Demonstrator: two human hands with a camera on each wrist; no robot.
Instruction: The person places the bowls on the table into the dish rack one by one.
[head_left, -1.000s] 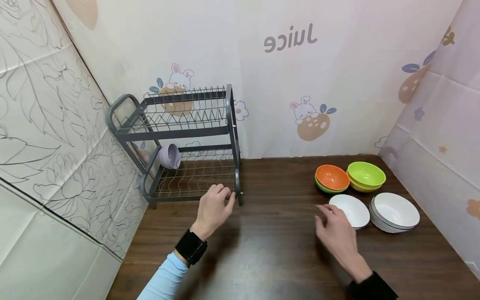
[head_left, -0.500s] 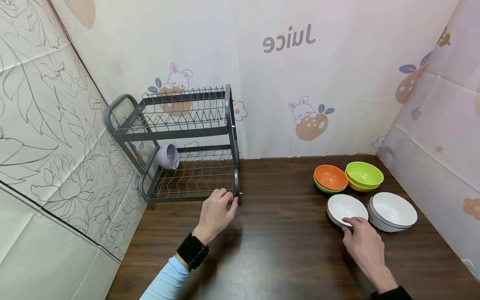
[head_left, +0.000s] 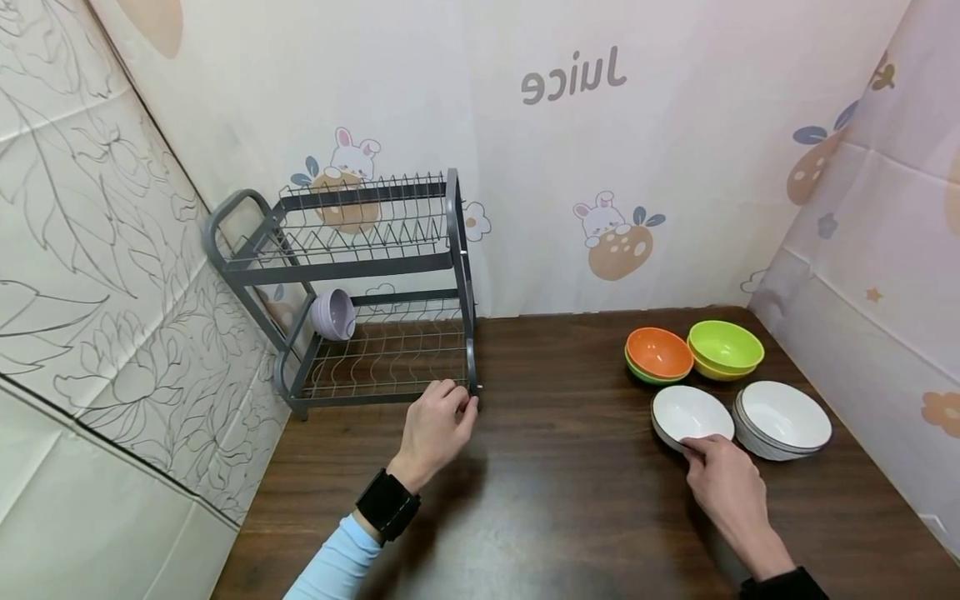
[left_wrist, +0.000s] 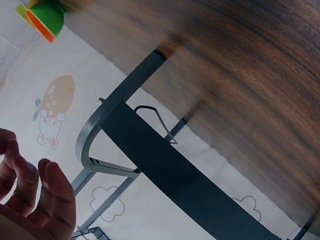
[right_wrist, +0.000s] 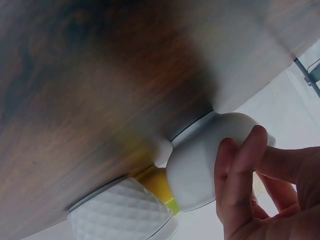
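My right hand [head_left: 727,492] pinches the near rim of a smooth white bowl [head_left: 688,410], which stands on the brown wooden table. In the right wrist view the fingers of that hand [right_wrist: 245,175] lie against the side of the white bowl [right_wrist: 200,160]. My left hand [head_left: 435,429] hovers by the front right corner of a grey two-tier dish rack [head_left: 375,265]. Its fingers are loosely curled and hold nothing; the left wrist view has the left hand [left_wrist: 40,195] beside the rack's frame [left_wrist: 160,170]. Lilac bowls [head_left: 333,315] sit tilted at the left of the lower tier.
Right of the held bowl stands a stack of textured white bowls [head_left: 783,421]. Behind are an orange bowl [head_left: 660,353] in a green one and a lime bowl [head_left: 725,345] in a yellow one. Patterned walls [head_left: 540,167] close off the back and sides.
My right hand has moved right to the white bowl and taken hold of its near rim. The left hand has hardly moved. The head view has shifted slightly.
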